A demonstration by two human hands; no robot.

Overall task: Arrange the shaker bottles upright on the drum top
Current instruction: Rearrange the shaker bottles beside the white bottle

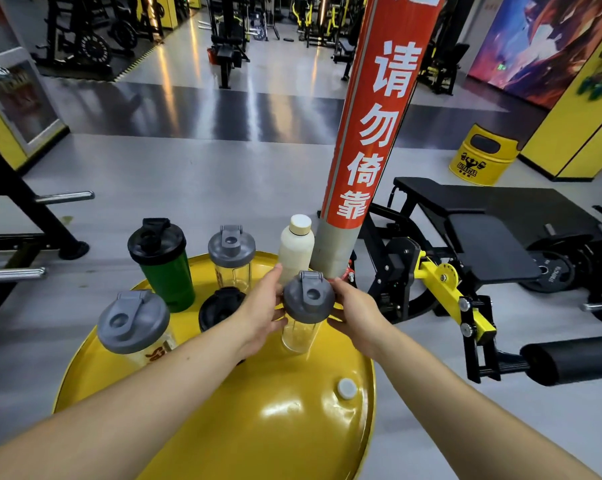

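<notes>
A clear shaker bottle with a grey lid (308, 303) stands upright on the yellow drum top (258, 420). My left hand (263, 313) and my right hand (356, 315) grip it from both sides. Behind it stands a cream bottle (296, 249). Further left are a clear grey-lidded shaker (232, 254) and a green shaker with a black lid (164, 263), both upright. A larger clear shaker with a grey lid (135, 323) stands at the near left. A black-lidded shaker (219, 306) is partly hidden behind my left wrist.
A red-wrapped pillar (372, 133) rises just behind the drum at the right. A black and yellow weight bench (465, 244) stands to the right. A grey plug (347, 388) sits in the drum top. A rack with steel bars (22, 233) is at the left.
</notes>
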